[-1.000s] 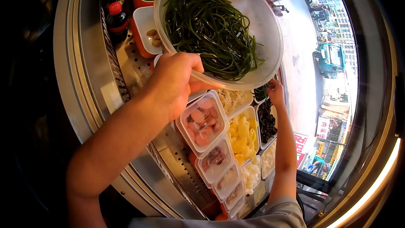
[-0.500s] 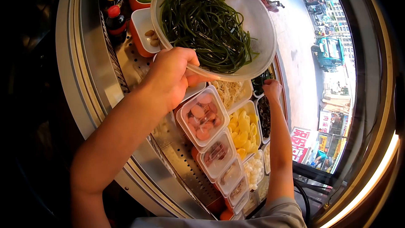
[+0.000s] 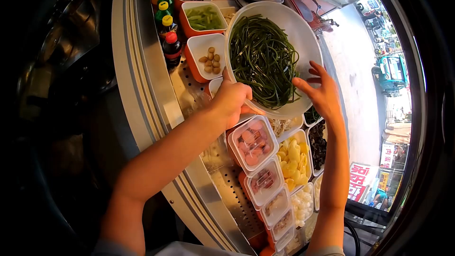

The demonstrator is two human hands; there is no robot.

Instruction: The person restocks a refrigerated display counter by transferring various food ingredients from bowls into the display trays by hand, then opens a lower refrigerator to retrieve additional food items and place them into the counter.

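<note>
A translucent plastic bowl is tilted above the food containers. Dark green seaweed strips lie heaped inside it. My left hand grips the bowl by its near-left rim, thumb uppermost. At the bowl's right side is my right hand, its fingers spread over the rim beside the seaweed; nothing shows in it. Under the bowl, a container of dark greens is partly hidden, as is one of pale shreds.
Lidded tubs of pink slices run along the near side, beside yellow slices and white pieces. Orange-sided containers hold brown round items and green pieces. Bottles stand at left, glass at right.
My right hand has risen from the container of dark greens to the bowl's right rim, its fingers opening. The view has shifted, showing more containers at the far end.
</note>
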